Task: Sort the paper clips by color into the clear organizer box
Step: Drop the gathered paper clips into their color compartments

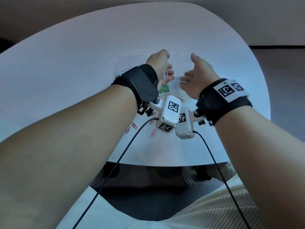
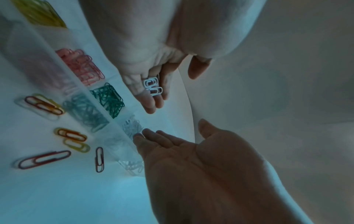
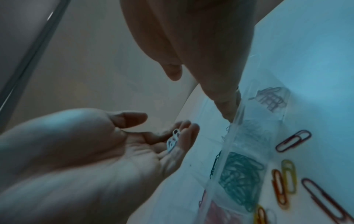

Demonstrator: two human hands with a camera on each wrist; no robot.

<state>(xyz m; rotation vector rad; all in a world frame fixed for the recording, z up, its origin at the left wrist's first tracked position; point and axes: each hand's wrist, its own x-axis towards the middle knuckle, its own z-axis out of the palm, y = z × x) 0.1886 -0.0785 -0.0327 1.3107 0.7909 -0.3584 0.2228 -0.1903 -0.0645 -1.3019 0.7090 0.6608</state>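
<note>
My left hand (image 1: 162, 66) is raised over the clear organizer box (image 1: 173, 92), and white paper clips (image 2: 153, 86) lie in its curled fingers with the thumb apart. The same white clips (image 3: 173, 141) show in the right wrist view. My right hand (image 1: 191, 78) is open, palm up and empty; its fingertips (image 3: 228, 115) reach the box wall by the compartment of white clips (image 2: 132, 127). Other compartments hold green clips (image 2: 109, 98), pink clips (image 2: 80, 66) and yellow clips (image 2: 42, 15). Several loose red, orange and yellow clips (image 2: 44, 159) lie beside the box.
The box stands on a white round table (image 1: 82, 63), whose near edge (image 1: 165, 163) is just below my wrists. More loose clips (image 1: 134, 125) lie on the table under the wrist cameras (image 1: 170, 113). Two black cables (image 1: 125, 154) hang toward my lap.
</note>
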